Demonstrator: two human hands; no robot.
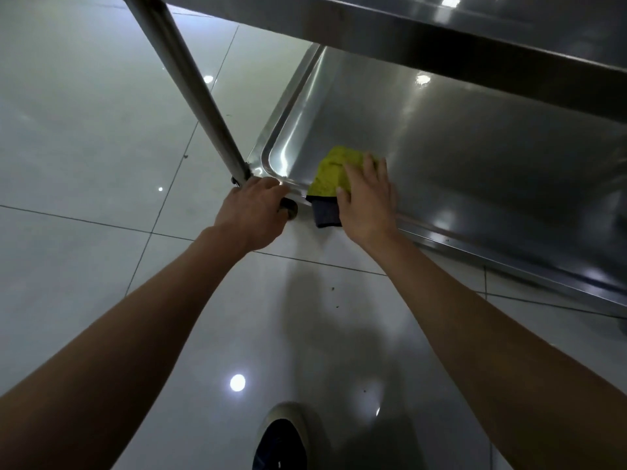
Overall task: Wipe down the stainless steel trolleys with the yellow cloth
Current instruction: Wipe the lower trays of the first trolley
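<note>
- Right hand [368,195], fingers straight, presses the crumpled yellow cloth [334,173] on the stainless steel trolley's bottom shelf [475,147].
- Left hand [252,212], fingers curled, grips the shelf's near corner beside the round steel leg [190,83].

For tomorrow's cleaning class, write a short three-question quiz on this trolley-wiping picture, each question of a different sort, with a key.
1. True or false: the right hand presses the cloth flat on the lower shelf.
2. What does the left hand grip? A the shelf corner by the leg; B the cloth; C a bottle.
3. Fill in: the cloth's dark end hangs over the shelf's ____.

Key: 1 true; 2 A; 3 rim.
</note>
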